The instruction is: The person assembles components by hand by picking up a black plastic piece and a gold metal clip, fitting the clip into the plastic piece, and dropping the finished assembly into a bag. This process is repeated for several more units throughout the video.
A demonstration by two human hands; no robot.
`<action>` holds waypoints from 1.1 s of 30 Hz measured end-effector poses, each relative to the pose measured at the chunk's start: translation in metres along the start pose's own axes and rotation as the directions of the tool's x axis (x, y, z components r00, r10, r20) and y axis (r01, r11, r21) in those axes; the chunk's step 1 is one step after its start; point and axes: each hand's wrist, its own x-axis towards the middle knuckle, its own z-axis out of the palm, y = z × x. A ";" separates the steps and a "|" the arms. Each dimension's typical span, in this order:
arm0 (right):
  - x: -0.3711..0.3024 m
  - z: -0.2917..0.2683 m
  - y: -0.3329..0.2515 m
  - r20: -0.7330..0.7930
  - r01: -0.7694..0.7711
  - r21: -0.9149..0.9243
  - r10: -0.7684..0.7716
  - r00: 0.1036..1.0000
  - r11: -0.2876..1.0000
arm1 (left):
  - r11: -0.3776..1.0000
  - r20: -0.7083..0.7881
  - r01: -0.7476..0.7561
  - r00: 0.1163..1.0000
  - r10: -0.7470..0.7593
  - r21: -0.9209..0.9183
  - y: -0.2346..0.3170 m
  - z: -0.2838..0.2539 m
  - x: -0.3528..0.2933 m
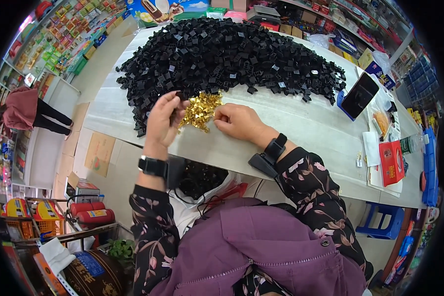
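Note:
A large heap of small black plastic pieces (202, 54) spreads over the far half of the table (291, 128). In front of it lies a small pile of shiny gold metal pieces (201, 109). My left hand (162, 121) is raised at the left of the gold pile, its thumb and fingers closed on a small black plastic piece (180, 94). Something dark also shows inside its curled fingers. Just right of the gold pile rests my right hand (240, 121), fingers pinched together; whatever is between the tips is too small to make out.
A phone (360, 96) leans on a blue stand at the right, near a red box (391, 162) and a plastic bottle (412, 143). Below the table edge is an open bag of black pieces (202, 180). A person (32, 111) stands by shelves at the left.

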 end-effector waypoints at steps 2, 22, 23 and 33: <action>0.001 0.000 0.000 -0.008 -0.005 0.077 0.005 1.000 0.997 | 0.986 -0.028 0.051 0.998 -0.056 -0.156 -0.015 0.005 -0.018; 0.000 -0.023 -0.014 0.189 -0.318 0.752 0.273 0.943 0.577 | 0.929 0.131 -0.181 0.981 0.145 0.324 -0.063 0.036 -0.036; -0.001 -0.022 -0.014 0.190 -0.319 0.752 0.274 0.943 0.577 | 0.920 0.132 -0.211 0.975 0.176 0.332 -0.064 0.037 -0.037; -0.002 -0.018 -0.007 0.388 -0.462 0.778 0.253 0.886 0.426 | 0.874 0.157 -0.257 0.965 0.210 0.413 -0.062 0.038 -0.042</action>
